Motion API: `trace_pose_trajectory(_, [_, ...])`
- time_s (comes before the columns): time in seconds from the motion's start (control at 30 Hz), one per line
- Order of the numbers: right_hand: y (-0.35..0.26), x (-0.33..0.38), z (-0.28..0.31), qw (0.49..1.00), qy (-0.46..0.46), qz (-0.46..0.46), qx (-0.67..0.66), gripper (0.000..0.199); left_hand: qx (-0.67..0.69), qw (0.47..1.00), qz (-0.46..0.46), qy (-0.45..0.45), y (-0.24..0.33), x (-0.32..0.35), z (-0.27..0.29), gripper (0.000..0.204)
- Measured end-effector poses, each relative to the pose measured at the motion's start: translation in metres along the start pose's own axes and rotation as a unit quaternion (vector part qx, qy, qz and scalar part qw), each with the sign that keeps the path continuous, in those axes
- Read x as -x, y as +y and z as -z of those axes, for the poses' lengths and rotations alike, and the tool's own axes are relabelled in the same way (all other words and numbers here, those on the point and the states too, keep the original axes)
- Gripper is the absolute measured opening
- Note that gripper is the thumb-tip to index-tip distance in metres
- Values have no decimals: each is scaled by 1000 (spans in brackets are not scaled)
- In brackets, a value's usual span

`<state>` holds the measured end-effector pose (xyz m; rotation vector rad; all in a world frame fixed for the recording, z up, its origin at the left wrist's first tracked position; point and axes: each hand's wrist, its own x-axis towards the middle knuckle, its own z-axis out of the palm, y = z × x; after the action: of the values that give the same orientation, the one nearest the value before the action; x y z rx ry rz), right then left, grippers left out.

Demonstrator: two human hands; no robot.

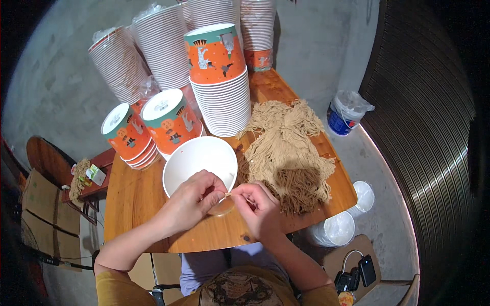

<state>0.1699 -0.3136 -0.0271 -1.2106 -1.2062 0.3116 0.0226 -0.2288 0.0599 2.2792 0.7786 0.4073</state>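
Note:
Over the near edge of the table, my left hand [196, 196] and my right hand [258, 206] meet fingertip to fingertip. Both are closed in a pinch on a short, thin tan strand [228, 195] stretched between them. Just behind my left hand is a wide white paper tub [196, 158], its open mouth tilted toward me. To the right of it lies a large heap of tan string [283, 145] in loose hanks. A darker brown part [296, 186] of the heap is close to my right hand, apparently in its shadow.
Orange printed tubs [171, 120] stand upside down behind the white tub, beside a tall nested stack [222, 102]. Bagged stacks [163, 48] line the wall. Right of the wooden table [148, 214], white buckets [334, 229] and a lidded pail [344, 115] stand on the floor.

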Motion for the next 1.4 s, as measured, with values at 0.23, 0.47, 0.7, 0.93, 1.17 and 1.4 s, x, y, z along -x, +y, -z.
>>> trace_pose_trajectory(0.23, [7, 8, 0, 998, -15, -43, -46, 10, 50, 996, 68, -11, -3, 0, -1, 11])
trace_pose_trajectory(0.47, [3, 6, 1, 999, -16, 4, -31, 11, 46, 998, 37, 4, -4, 1, -3, 15])
trace_pose_trajectory(0.7, [-8, -3, 3, 998, -35, 30, 32, 17, 54, 998, 33, -11, -10, 2, -2, 20])
trace_pose_trajectory(0.93, [-2, -9, 3, 969, -6, 179, 168, 18, 51, 997, 56, -20, -10, 0, -2, 20])
trace_pose_trajectory(1.17, [3, -2, 6, 972, -9, 133, 194, 17, -56, 994, -80, 43, -15, -1, -7, 14])
trace_pose_trajectory(1.4, [-8, 1, 12, 995, -59, -7, 80, 18, -44, 997, -30, 48, -9, 8, -6, 21])
